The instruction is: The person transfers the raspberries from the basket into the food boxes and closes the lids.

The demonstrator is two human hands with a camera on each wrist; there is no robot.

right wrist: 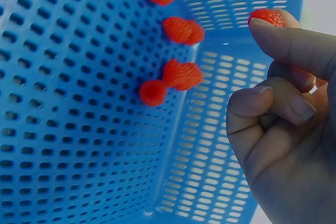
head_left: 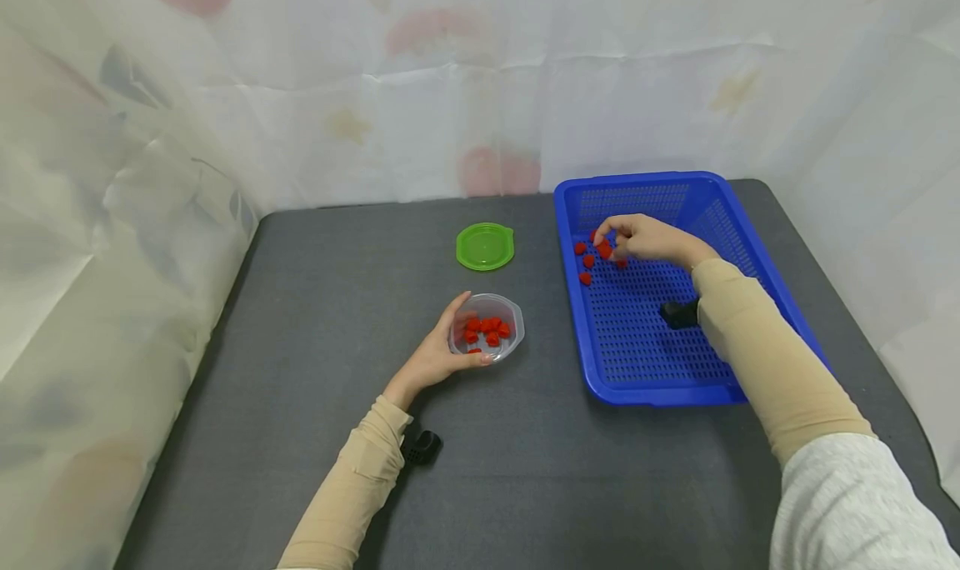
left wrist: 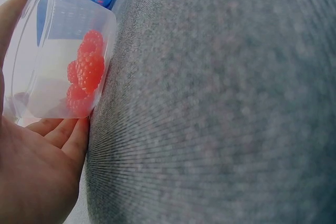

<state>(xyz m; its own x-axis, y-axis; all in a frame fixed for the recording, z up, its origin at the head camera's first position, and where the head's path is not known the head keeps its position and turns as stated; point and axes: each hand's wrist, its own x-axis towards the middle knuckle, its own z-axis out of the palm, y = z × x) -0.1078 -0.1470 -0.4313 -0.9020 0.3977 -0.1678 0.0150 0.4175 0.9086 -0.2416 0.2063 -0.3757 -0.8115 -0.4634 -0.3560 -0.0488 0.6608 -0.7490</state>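
Observation:
My left hand [head_left: 429,358] holds a clear plastic tub [head_left: 514,327], thumb on the near side and fingers round the far side. Several red raspberries [left wrist: 89,72] lie on the tub's bottom, which sits close to the table in the left wrist view. Over the left part of a blue perforated basket [head_left: 637,341], my right hand [head_left: 648,241] pinches one raspberry [right wrist: 270,17] between thumb and index finger, the other fingers curled in. Below that hand, several more raspberries [right wrist: 181,75] lie on the basket floor near its wall.
A green lid [head_left: 485,247] lies flat on the grey table [head_left: 315,320], behind the tub and left of the basket. Patterned white sheeting [head_left: 420,95] rises behind the table and along both sides. Black wrist cameras [head_left: 423,447] are worn on both arms.

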